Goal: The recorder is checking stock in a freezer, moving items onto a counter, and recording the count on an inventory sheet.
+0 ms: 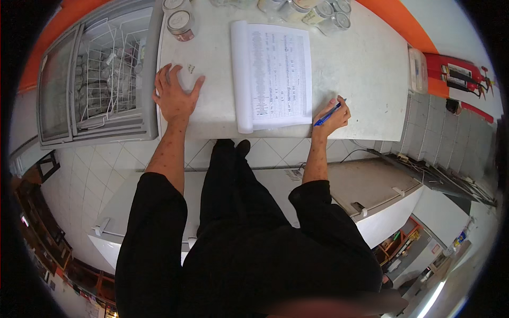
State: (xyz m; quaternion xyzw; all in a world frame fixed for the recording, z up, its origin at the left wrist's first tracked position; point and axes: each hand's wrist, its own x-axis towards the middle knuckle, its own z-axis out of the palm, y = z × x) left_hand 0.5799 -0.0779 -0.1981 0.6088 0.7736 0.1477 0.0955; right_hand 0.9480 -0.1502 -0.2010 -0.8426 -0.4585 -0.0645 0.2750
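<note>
My left hand (176, 95) rests on the white tabletop (212, 69) near its left edge, fingers spread and holding nothing. At the table's right front, my right hand (333, 117) is closed around a blue pen (327, 114), which slants across the fingers. Between my hands lies a stack of paper (280, 74), its top sheet covered with a printed table and handwritten marks. The earlier sheets are folded over into a roll (242, 79) along the left side. My right hand is just beside the lower right corner of the paper.
Cans (181, 25) stand at the far left of the table, and several jars (318, 13) at the far right. On the left is a glass-topped freezer (95, 79) with wire baskets. Fire extinguishers (461, 77) are at the right. White chest units (371, 185) stand behind me.
</note>
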